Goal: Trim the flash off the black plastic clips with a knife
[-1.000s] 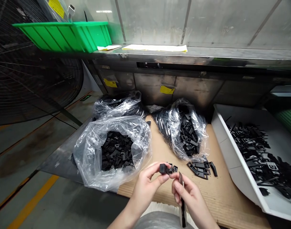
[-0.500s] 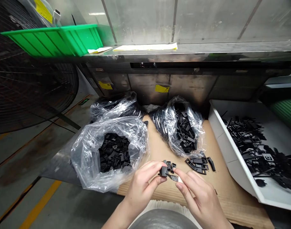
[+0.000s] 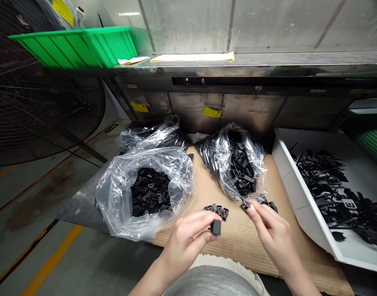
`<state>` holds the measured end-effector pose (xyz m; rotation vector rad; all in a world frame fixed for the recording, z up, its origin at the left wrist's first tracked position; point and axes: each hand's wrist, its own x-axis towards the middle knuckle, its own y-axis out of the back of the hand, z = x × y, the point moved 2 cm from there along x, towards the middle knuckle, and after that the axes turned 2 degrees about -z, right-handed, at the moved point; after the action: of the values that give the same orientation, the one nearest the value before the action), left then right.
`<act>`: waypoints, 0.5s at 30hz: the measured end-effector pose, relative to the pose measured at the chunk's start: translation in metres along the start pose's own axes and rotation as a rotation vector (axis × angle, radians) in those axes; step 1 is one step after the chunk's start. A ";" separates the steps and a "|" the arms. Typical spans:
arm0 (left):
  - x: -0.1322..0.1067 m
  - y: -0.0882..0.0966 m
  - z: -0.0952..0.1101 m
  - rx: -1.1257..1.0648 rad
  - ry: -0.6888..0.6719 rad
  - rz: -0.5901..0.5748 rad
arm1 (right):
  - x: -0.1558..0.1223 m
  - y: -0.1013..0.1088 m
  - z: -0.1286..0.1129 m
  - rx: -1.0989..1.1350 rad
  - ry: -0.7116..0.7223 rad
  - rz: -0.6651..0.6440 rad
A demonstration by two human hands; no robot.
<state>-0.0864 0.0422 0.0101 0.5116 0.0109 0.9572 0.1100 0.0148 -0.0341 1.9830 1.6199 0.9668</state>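
Note:
My left hand (image 3: 191,234) pinches a small black plastic part (image 3: 215,227) with a blocky end, held above the front of the cardboard. My right hand (image 3: 270,224) is closed on a small blade with a white grip (image 3: 252,207); fingers hide most of it. Its dark tip points up and left, over a group of black plastic pieces (image 3: 244,206) partly covered by the hand. Whether it touches them I cannot tell. Between the two hands, several small black parts (image 3: 219,210) lie in a row on the cardboard (image 3: 203,185).
An open clear bag (image 3: 114,193) of black parts stands left, another bag (image 3: 221,156) behind centre, and a third bag (image 3: 151,139) at back left. A white tray (image 3: 302,209) with black pieces stands right. Above are a metal shelf (image 3: 268,59) and green bin (image 3: 74,47); a fan (image 3: 46,94) is left.
My right hand with the blade has moved right and up, away from the part in my left hand. The left hand stays near its place, and its part is turned.

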 end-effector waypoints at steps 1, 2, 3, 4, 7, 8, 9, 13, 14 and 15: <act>0.000 0.001 0.000 -0.002 0.030 0.007 | 0.000 0.002 0.000 0.067 0.004 -0.018; 0.000 0.001 0.000 -0.003 0.060 0.009 | -0.002 0.004 -0.002 0.134 0.014 -0.045; 0.001 0.001 -0.001 -0.006 0.083 0.004 | -0.004 0.005 -0.006 0.201 0.016 -0.070; 0.001 0.002 -0.001 -0.008 0.095 -0.004 | -0.006 0.005 -0.012 0.268 0.003 -0.091; 0.001 0.001 -0.002 -0.005 0.075 -0.029 | -0.011 -0.001 -0.031 0.404 -0.077 -0.128; 0.001 0.001 -0.003 -0.001 0.060 -0.032 | -0.011 -0.003 -0.037 0.408 -0.078 -0.147; 0.001 0.001 -0.003 0.002 0.046 -0.032 | -0.010 -0.006 -0.043 0.395 -0.063 -0.172; -0.001 0.003 -0.005 0.008 0.028 -0.037 | -0.002 -0.012 -0.053 0.317 -0.019 -0.245; -0.001 0.003 -0.006 0.010 0.029 -0.038 | -0.001 -0.013 -0.053 0.313 -0.021 -0.252; -0.002 0.004 -0.006 0.012 0.030 -0.036 | 0.001 -0.014 -0.052 0.315 -0.019 -0.258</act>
<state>-0.0918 0.0449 0.0061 0.5065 0.0532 0.9298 0.0628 0.0129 -0.0080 1.8987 2.0591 0.6249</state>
